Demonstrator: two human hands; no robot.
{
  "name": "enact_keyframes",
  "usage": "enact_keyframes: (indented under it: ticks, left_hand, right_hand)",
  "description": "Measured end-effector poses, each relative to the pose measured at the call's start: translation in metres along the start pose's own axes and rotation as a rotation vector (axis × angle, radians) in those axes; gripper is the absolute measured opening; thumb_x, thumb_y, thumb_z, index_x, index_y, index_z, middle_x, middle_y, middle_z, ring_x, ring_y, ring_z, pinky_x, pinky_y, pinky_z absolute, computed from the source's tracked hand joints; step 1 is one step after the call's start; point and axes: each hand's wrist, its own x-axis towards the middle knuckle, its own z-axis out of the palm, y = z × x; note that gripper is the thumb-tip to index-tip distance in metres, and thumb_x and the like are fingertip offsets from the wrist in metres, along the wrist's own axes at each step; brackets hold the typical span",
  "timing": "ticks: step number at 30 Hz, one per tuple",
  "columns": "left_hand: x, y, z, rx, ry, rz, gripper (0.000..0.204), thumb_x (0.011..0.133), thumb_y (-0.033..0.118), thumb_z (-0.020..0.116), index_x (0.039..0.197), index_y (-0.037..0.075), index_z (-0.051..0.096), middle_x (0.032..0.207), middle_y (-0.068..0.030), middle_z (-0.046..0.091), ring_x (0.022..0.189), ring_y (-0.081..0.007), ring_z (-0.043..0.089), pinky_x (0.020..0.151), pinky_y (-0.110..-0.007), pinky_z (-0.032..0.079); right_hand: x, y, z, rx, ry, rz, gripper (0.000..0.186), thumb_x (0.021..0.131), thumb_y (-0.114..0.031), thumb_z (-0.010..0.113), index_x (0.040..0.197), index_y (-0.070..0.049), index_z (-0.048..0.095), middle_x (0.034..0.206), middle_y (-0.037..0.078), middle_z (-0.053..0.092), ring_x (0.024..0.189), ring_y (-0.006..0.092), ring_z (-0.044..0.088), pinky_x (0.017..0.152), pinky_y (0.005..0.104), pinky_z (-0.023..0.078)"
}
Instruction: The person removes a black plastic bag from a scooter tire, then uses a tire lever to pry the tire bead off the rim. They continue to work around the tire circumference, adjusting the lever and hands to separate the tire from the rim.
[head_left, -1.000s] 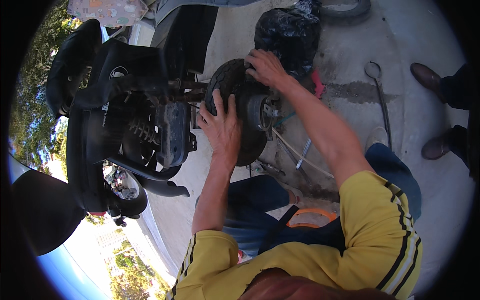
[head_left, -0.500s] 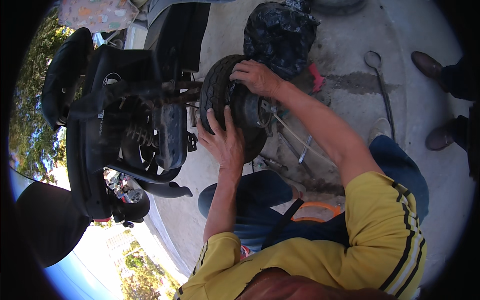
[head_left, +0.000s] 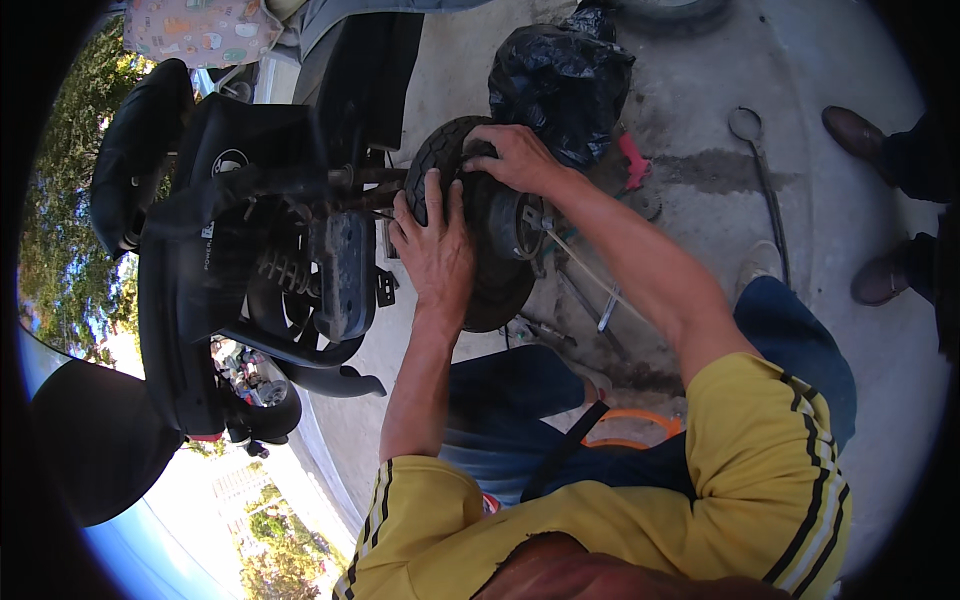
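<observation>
A black scooter tyre (head_left: pixel 497 303) with block tread sits around a grey hub wheel (head_left: pixel 513 226), which has a pale cable at its centre. My left hand (head_left: pixel 436 245) rests on the tread from the near left, its fingers outstretched and apart. On the far upper side, my right hand (head_left: pixel 517 160) has its fingers bent over the tyre's edge and thumb close to the sidewall. Both hands hide part of the tyre. Left of the wheel stands the black scooter (head_left: pixel 255 190), with a coil spring (head_left: pixel 283 272) showing.
A black plastic bag (head_left: pixel 560 85) lies just beyond the wheel. To the right are a red tool (head_left: pixel 632 160), a long bar with a ring end (head_left: pixel 766 190) and a metal rod (head_left: pixel 607 308). A person's brown shoes (head_left: pixel 880 282) stand at far right. An orange ring-shaped thing (head_left: pixel 632 424) lies by my legs.
My left hand has slid farther up along the tread. My right hand stays at the far edge, its fingers more bent. The tyre sits slightly lower in view.
</observation>
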Motion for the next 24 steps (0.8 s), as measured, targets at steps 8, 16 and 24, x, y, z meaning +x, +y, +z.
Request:
enact_keyframes:
  ticks: [8,16,24]
  left_hand:
    - [-0.01,0.014,-0.005,-0.016,0.018,-0.105,0.05,0.084,0.013,0.072,0.134,0.015,0.072,0.157,-0.0092,0.044,0.137,-0.0479,0.044,0.105,-0.062,0.041]
    - [-0.012,0.015,-0.008,-0.041,0.06,-0.13,0.06,0.075,0.013,0.08,0.134,0.016,0.071,0.158,-0.011,0.039,0.136,-0.0471,0.041,0.105,-0.061,0.04]
    - [-0.065,0.027,0.008,-0.01,0.184,-0.186,0.059,0.081,0.016,0.078,0.139,0.019,0.069,0.157,-0.0119,0.041,0.134,-0.0501,0.043,0.104,-0.063,0.043]
  right_hand:
    - [0.018,-0.029,-0.005,-0.197,-0.215,0.34,0.023,0.084,-0.007,0.073,0.107,-0.004,0.077,0.109,0.021,0.077,0.106,0.0429,0.072,0.091,0.0472,0.058]
    - [-0.007,-0.001,-0.008,-0.556,0.06,-0.162,0.037,0.081,-0.017,0.084,0.116,-0.014,0.073,0.115,0.009,0.068,0.113,0.0289,0.065,0.103,0.0466,0.046]
    - [-0.031,0.005,0.012,-0.413,0.122,-0.409,0.025,0.088,-0.008,0.071,0.113,-0.009,0.074,0.114,0.007,0.069,0.111,0.0288,0.065,0.097,0.0438,0.052]
